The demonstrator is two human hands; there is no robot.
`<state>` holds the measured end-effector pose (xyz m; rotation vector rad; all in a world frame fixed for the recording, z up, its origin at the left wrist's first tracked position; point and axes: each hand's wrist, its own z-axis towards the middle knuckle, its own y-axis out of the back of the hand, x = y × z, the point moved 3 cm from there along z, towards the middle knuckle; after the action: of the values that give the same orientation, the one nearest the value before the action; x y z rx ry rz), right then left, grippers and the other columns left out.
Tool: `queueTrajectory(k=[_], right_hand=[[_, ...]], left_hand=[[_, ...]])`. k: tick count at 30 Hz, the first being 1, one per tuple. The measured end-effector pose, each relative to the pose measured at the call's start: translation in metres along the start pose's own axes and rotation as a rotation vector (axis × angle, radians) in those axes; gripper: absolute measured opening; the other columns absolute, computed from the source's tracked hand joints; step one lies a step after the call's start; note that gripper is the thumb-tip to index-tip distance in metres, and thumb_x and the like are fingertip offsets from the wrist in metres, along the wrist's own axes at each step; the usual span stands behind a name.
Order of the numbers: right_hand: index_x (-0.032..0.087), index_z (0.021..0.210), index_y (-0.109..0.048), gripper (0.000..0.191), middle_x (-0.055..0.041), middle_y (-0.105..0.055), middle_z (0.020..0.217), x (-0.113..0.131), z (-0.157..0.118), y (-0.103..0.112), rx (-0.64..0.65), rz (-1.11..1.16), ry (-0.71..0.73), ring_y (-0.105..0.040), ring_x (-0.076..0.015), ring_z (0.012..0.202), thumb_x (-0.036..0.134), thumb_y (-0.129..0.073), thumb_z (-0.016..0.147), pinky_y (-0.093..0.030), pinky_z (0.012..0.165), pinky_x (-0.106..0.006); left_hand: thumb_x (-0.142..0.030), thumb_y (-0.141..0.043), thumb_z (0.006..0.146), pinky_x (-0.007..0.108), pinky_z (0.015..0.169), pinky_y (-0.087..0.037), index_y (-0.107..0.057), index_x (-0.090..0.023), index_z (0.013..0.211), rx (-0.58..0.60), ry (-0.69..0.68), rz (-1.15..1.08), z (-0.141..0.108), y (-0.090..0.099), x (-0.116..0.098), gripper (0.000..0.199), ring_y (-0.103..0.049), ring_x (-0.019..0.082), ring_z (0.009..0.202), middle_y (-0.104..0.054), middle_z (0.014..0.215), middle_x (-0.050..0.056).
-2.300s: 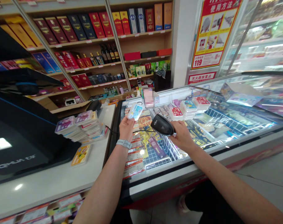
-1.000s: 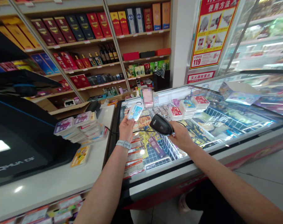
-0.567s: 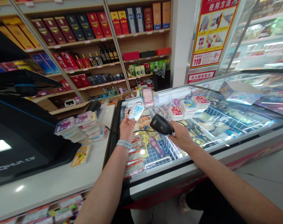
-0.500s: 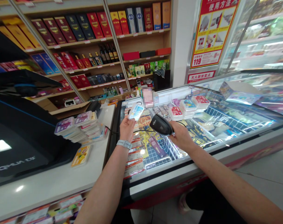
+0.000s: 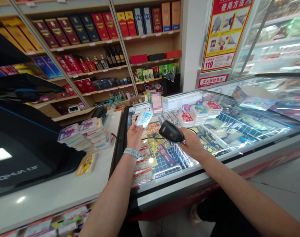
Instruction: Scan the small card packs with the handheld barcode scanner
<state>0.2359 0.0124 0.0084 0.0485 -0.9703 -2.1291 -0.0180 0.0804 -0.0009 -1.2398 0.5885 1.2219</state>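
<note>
Your left fingers (image 5: 139,129) pinch the blue-and-white pack (image 5: 144,118) mid-frame; your right fingers wrap the black scanner (image 5: 171,131). Stacked packs (image 5: 84,131) sit left.

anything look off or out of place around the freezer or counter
Two things: the purple-topped packs on the counter are stacked unevenly, leaning askew, and an open carton sits on the freezer's glass top. No spill shows.

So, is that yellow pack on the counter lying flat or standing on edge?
Lying flat: the yellow pack shows its printed face upward, low against the white counter.
</note>
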Motion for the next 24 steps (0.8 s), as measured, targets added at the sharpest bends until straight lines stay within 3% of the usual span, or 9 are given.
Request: queueTrajectory(k=[24], right_hand=[[0.019, 0.108, -0.05, 0.028, -0.0083, -0.061, 0.092, 0.0, 0.0002, -0.0006, -0.025, -0.012, 0.022, -0.057, -0.0254, 0.086, 0.02, -0.053, 0.08, -0.045, 0.075, -0.037]], left_hand=[[-0.029, -0.078, 0.063, 0.032, 0.09, -0.05, -0.063, -0.017, 0.098, 0.0, 0.053, 0.004, -0.0005, 0.0005, 0.0037, 0.04, -0.064, 0.016, 0.098, -0.068, 0.108, 0.008]])
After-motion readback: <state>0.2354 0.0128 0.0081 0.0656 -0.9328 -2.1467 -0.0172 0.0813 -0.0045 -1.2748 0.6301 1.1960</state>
